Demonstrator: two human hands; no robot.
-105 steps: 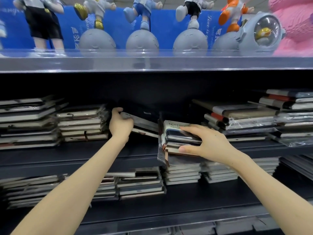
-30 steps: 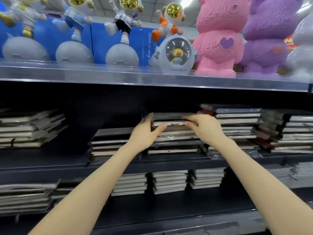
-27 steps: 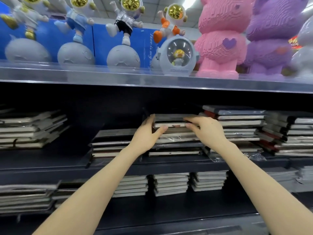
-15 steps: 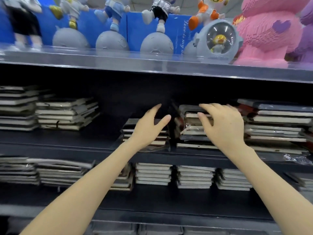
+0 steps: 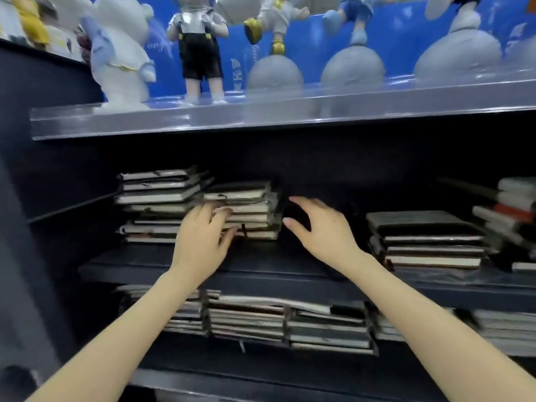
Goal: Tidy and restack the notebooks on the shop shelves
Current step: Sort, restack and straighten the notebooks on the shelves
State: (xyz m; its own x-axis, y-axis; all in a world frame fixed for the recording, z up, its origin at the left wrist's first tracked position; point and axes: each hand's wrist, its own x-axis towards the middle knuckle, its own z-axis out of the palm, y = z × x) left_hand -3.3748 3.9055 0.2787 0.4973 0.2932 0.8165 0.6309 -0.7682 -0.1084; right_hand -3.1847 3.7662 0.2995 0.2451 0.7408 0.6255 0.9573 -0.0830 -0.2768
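- The left hand (image 5: 203,239) is reaching into the middle shelf (image 5: 130,264). Its fingers are lying nearly straight and spread against the front edges of a short notebook stack (image 5: 246,198), and the thumb is sitting low beside the base of that stack. The hand is touching the stack and is not closing round any single notebook.
- The right hand (image 5: 324,230) is hovering wide open, with fingers spread and slightly bent. It is holding nothing and is sitting in the dark gap just to the right of the short notebook stack, apart from it.
- The middle shelf is carrying four groups of notebooks: a taller stack (image 5: 156,198) at the left, touching the short notebook stack; a flat stack (image 5: 426,242) to the right of the gap; and a blurred pile (image 5: 510,210) at the far right edge.
- The taller stack is sitting unevenly, with several notebooks jutting out at different depths.
- The lower shelf (image 5: 261,361) is holding a row of notebook piles (image 5: 246,320) side by side, partly hidden behind the forearms.
- The clear top shelf (image 5: 232,123) is carrying toy figures (image 5: 200,44) and grey domes (image 5: 275,75) in front of a blue backing.
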